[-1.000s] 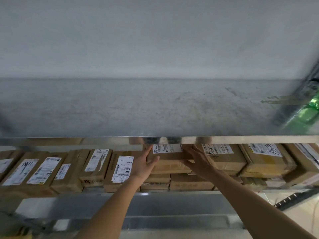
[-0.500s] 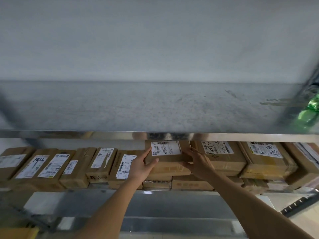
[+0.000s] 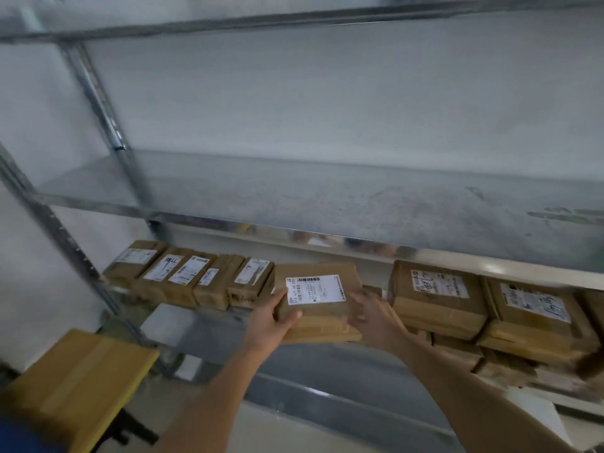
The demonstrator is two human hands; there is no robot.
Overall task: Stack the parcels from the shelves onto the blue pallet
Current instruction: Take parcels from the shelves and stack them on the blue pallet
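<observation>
A metal rack (image 3: 98, 103) of grey shelves fills the wall ahead, its upright posts slanting up on the left, and the bare middle shelf (image 3: 327, 204) juts out directly above the level where the person is working, its shiny front lip hanging low over the parcels beneath. On that lower level a row of small brown boxes (image 3: 186, 276) stands on the left, leaning back with white labels facing up, and to the right sits a pile of larger boxes (image 3: 438, 299), stacked at least two deep, labels marked in black pen. Down in the near left corner lies a big yellowish carton (image 3: 78, 384) with a strip of tape along it, and a sliver of blue (image 3: 23, 436) shows at the very bottom edge. Between the row and the pile, the person holds a flat brown parcel (image 3: 318, 305) just in front of the shelf edge, clear of the stacks on either side. It lies roughly level, broad labelled face up, its long axis running left to right, the label print turned sideways. The left hand (image 3: 271, 325) clamps the left end, thumb pressed on top near the label and fingers underneath. The right hand (image 3: 372, 318) grips the right end, fingers wrapped over the edge, though motion blur softens them.
</observation>
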